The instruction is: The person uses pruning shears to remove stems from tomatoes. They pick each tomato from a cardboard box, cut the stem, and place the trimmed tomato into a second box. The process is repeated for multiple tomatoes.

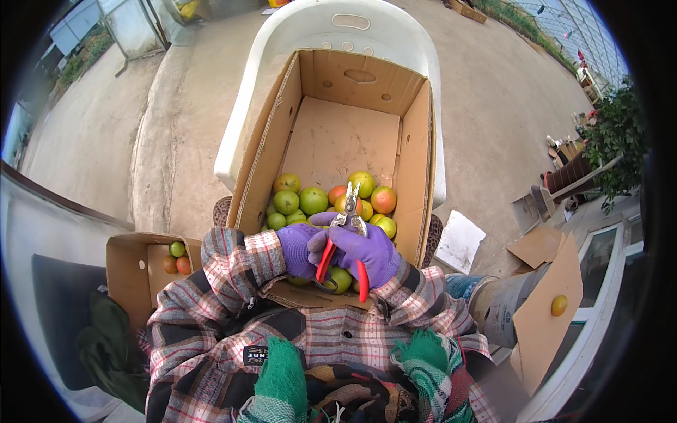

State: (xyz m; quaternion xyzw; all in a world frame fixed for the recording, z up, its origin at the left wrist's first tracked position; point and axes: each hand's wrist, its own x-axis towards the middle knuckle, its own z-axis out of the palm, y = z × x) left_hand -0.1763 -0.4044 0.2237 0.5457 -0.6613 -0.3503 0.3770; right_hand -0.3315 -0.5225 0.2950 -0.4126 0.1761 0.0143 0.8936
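Before me a long cardboard box (268,143) holds several green and reddish tomatoes (313,201) grouped in its near half. Over them, my two hands in purple gloves meet. My right hand (376,248) is around red-handled pruning shears (362,280), whose metal blades point away from me and stand slightly apart at the tips. My left hand (299,246) is close against the shears and my right hand; its fingers are partly hidden, and whether it grips anything does not show. More green tomatoes (338,280) lie beneath my hands at the near end.
The box rests on a white plastic chair (240,111). On the left, a smaller cardboard box (129,275) contains three tomatoes (177,248). To the right are a white foam slab (460,240), a bucket (494,304) and a cardboard piece (545,317) with one tomato (559,305) on it.
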